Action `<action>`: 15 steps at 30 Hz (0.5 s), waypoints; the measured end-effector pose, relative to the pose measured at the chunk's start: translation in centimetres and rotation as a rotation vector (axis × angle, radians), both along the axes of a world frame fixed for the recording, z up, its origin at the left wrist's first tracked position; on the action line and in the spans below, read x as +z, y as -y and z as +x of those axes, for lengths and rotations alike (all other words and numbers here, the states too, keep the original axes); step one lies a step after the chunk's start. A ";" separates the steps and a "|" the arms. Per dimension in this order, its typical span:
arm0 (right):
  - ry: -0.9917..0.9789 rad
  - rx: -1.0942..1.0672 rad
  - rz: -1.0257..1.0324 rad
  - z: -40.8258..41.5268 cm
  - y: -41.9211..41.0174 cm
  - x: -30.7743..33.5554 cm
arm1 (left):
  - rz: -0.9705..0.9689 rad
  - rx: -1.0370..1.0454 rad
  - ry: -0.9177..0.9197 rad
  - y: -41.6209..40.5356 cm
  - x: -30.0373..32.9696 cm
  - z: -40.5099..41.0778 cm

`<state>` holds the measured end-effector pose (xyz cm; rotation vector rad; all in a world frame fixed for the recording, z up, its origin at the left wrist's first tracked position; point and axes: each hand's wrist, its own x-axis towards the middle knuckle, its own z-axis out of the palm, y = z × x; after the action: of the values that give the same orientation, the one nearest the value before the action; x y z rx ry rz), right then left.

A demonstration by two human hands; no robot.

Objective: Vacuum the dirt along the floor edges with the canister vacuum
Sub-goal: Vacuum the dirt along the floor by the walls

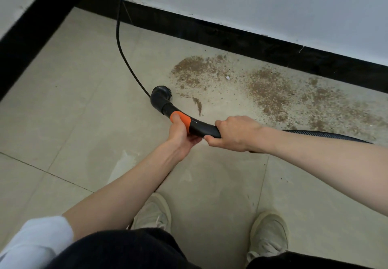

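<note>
While both hands wrap the curved handle (201, 129), the left hand (181, 134) curls round its orange collar, likely to steer, and the right hand (235, 133) clamps the black bend by the hose (327, 135), likely to take its pull. The brush nozzle (161, 97) sits low at the floor (84, 79), pointing up-left; its axis runs lower-right to upper-left, just beside the dirt (262, 88) along the skirting (231, 37).

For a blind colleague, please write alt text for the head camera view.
Both hands grip a black vacuum handle: the left hand on its orange section, the right hand behind it. The brush nozzle sits on the tiled floor beside brown dirt spread along the black baseboard.
</note>
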<state>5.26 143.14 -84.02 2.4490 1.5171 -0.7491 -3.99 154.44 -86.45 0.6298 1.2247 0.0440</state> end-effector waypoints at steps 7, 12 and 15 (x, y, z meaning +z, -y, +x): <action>0.005 -0.061 0.021 1.3 -2.9 0.4 | 0.030 -0.081 0.007 -3.4 0.5 2.1; 0.039 -0.079 0.018 2.1 -2.9 0.5 | 0.000 -0.100 0.033 -3.6 0.5 3.3; 0.045 -0.114 0.018 2.9 -3.0 0.5 | 0.003 -0.118 0.044 -3.9 0.5 4.4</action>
<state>8.20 146.18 -83.49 2.5653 1.3849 -0.6965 0.40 158.38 -85.95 0.6992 1.1437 -0.0392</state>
